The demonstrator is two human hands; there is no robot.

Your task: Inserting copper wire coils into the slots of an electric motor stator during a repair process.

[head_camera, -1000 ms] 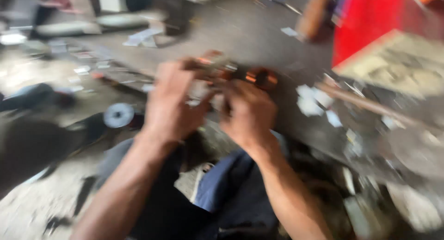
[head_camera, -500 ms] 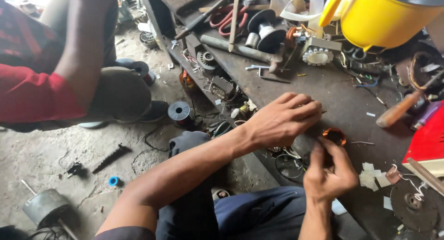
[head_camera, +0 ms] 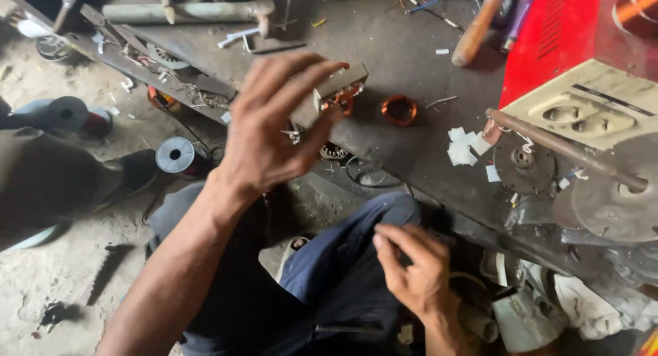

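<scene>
Now | left hand (head_camera: 274, 133) grip pinches half-hidden wound core (head_camera: 340, 90) | right hand (head_camera: 411, 270) grip unclear

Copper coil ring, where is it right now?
In the head view the copper coil ring lies loose on the dark workbench, upper middle, just right of the small wound part held in the left hand.

Worktop (head_camera: 404, 47): dark, stained metal sheet, running corner to corner.
On it, middle: a copper wire coil (head_camera: 399, 110), with white paper scraps (head_camera: 463, 147) near it.
On it, right: a toothed metal disc (head_camera: 524, 162), a red case (head_camera: 558, 33).
On it, far edge: a wooden-handled tool (head_camera: 478, 28), a grey pipe (head_camera: 179, 12).
Floor (head_camera: 48, 274): dusty concrete, carrying a grey wire spool (head_camera: 175, 155).
</scene>
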